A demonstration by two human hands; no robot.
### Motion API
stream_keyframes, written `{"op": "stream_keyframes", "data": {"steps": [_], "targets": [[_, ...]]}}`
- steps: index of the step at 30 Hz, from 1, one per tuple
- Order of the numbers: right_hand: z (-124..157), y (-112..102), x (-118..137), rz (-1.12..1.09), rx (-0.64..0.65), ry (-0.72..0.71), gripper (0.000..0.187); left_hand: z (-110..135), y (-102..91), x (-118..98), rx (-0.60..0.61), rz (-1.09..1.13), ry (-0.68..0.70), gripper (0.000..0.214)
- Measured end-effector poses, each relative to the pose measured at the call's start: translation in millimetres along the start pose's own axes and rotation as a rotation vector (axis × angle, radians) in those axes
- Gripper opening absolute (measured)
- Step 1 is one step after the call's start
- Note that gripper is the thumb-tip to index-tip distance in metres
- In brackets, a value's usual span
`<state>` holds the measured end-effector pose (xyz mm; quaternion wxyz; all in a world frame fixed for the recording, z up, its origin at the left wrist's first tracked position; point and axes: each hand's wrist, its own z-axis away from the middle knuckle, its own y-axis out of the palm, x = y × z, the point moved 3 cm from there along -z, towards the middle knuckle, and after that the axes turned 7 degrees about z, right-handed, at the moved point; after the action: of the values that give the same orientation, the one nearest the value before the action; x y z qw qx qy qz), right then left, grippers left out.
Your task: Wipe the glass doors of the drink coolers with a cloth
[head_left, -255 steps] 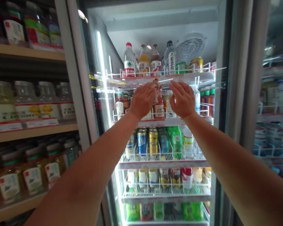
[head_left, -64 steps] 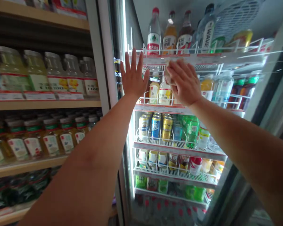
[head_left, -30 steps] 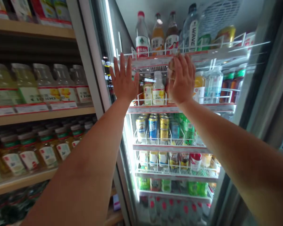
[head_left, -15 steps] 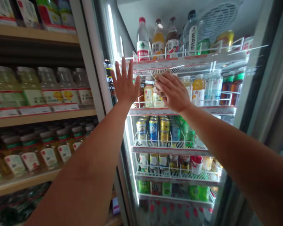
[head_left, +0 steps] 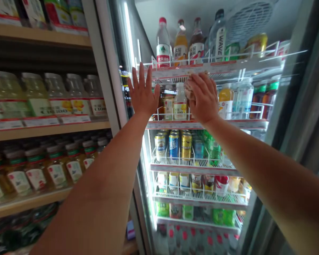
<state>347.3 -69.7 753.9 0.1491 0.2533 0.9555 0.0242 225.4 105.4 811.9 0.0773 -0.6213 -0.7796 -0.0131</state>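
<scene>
My left hand (head_left: 145,94) lies flat with its fingers spread against the glass door (head_left: 170,76) of a drinks fridge, near the lit left edge. To its right, my right hand (head_left: 204,97) presses a crumpled, pale brownish cloth (head_left: 190,90) to the same glass, its fingers bent over it. Part of the cloth is hidden under the palm. Behind the glass, between the hands, stand a clear bottle with a yellow label (head_left: 180,106) and a smaller jar-like bottle (head_left: 168,106) on a wire shelf.
Inside the fridge, shelves carry bottles such as a red-capped water bottle (head_left: 163,46), and cans like a blue one (head_left: 173,145). Wooden shelves (head_left: 42,129) with rows of bottled drinks stand at the left. A metal door frame (head_left: 287,117) runs down the right.
My right hand has slid the cloth a little to the right across the glass and turned more upright. My left hand stays in place on the door; the view has shifted slightly.
</scene>
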Motion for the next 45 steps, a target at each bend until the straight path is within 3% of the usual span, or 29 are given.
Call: {"op": "stream_keyframes", "data": {"steps": [2, 5, 7, 10, 11, 16, 20, 22, 27, 32, 37, 42, 45], "targets": [[1, 0, 2, -0.012, 0.028, -0.058, 0.049, 0, -0.7, -1, -0.006, -0.013, -0.001, 0.07], [3, 2, 11, -0.038, 0.153, -0.269, 0.046, 1, -2.3, -2, -0.015, -0.011, 0.005, 0.069], [2, 1, 11, -0.028, 0.136, -0.225, 0.047, 2, -3.9, -3, -0.01, 0.018, -0.002, 0.068], [1, -2, 3, -0.006, 0.004, -0.001, 0.05, 3, -6.8, -4, -0.001, 0.055, -0.018, 0.064], [1, -2, 3, -0.011, -0.003, 0.007, 0.049, 3, -7.4, -4, 0.004, 0.057, -0.017, 0.063], [5, 3, 14, -0.053, 0.216, -0.306, 0.044, 2, -4.3, -3, 0.011, -0.012, -0.004, 0.065], [3, -1, 5, -0.005, 0.06, -0.027, 0.049, 1, -0.5, 0, -0.006, 0.019, -0.003, 0.067], [2, -1, 3, -0.011, 0.027, 0.041, 0.05, 1, 0.2, 1, -0.012, 0.028, 0.005, 0.066], [5, 2, 13, -0.071, 0.19, -0.248, 0.045, 1, -0.2, 1, -0.024, -0.002, 0.008, 0.067], [3, -3, 7, -0.039, 0.059, -0.04, 0.047, 1, -2.6, -1, -0.003, 0.01, 0.01, 0.067], [4, 1, 13, -0.057, 0.161, -0.236, 0.042, 1, -3.8, -1, 0.002, -0.024, 0.006, 0.064], [5, 0, 7, -0.034, 0.04, -0.088, 0.043, 1, -1.0, 0, 0.01, -0.036, 0.012, 0.067], [7, 3, 11, -0.051, 0.086, -0.233, 0.041, 1, -0.5, 1, 0.0, 0.0, 0.007, 0.069]]}}
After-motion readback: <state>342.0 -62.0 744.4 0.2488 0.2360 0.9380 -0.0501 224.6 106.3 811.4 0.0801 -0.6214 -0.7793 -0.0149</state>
